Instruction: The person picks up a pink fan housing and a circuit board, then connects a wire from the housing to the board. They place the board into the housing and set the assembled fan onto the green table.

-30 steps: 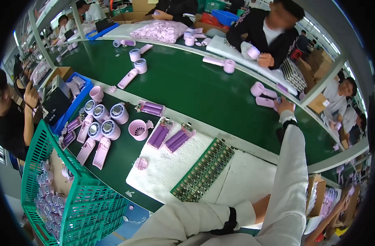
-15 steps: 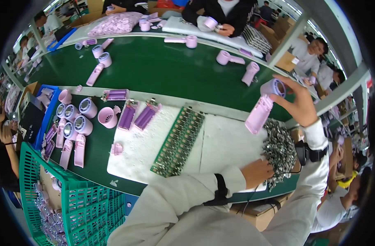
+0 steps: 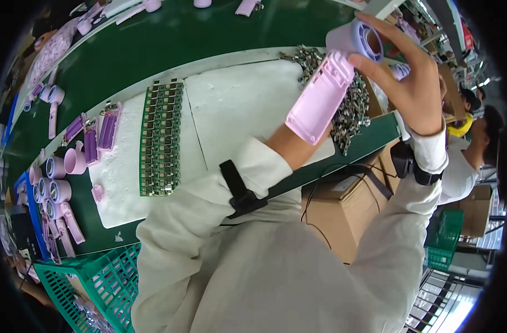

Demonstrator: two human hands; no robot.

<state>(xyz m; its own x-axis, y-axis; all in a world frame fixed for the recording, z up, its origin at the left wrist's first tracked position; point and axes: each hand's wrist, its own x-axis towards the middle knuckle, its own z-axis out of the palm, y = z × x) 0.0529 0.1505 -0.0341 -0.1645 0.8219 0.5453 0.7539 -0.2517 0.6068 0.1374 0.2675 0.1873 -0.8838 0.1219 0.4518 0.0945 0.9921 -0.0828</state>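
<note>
Got my right hand (image 3: 417,83) pinching the round end of a pink housing (image 3: 321,99), in front of the metal parts pile (image 3: 353,111). My left hand (image 3: 293,146)'s mostly hidden behind it, can't tell its grip.

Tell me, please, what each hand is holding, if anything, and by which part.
The right hand holds a pink-and-lavender device by its round head, thumb near the handle. Whether the left hand, mostly hidden, holds anything cannot be told.

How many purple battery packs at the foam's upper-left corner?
3: left battery pack just off the white foam, middle pack on its left edge, right pack at its upper-left corner. Others may be hidden.
</note>
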